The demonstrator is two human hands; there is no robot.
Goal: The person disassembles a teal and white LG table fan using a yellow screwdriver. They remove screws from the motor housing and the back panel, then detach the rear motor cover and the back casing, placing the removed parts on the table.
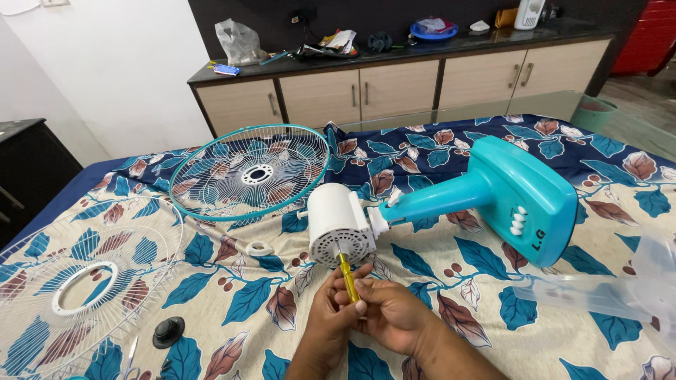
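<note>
Screwdriver (346, 276), yellow-handled, is what we observe in hand in the head view: its shaft runs up into the perforated rear face of the white motor housing (339, 225) of a dismantled table fan. Both hands meet on the handle. Left hand (329, 317) wraps the lower handle from the left, grip clamped on the screwdriver. Right hand (391, 314) comes in from the right, fingers closed over the handle, grip likewise clamped on it, thumb and forefinger near the top end.

We note the motor housing lies on its side on the bed (282, 295), which is covered by a sheet with a blue and brown leaf print. The housing joins a teal neck that widens into the teal fan base (517, 193), also lying on the sheet, to the right, with white buttons on its face.

Left of the housing: a teal-rimmed wire guard (250, 172) lies flat. Nearer us on the far left lies a white wire guard (81, 281). A small white ring (259, 248) sits just beside the housing, and a black round knob (169, 331) rests near the white guard. Translucent fan blades (620, 292) show at the right edge.

Behind the bed stands a low cabinet (394, 88) with cluttered items on top.
</note>
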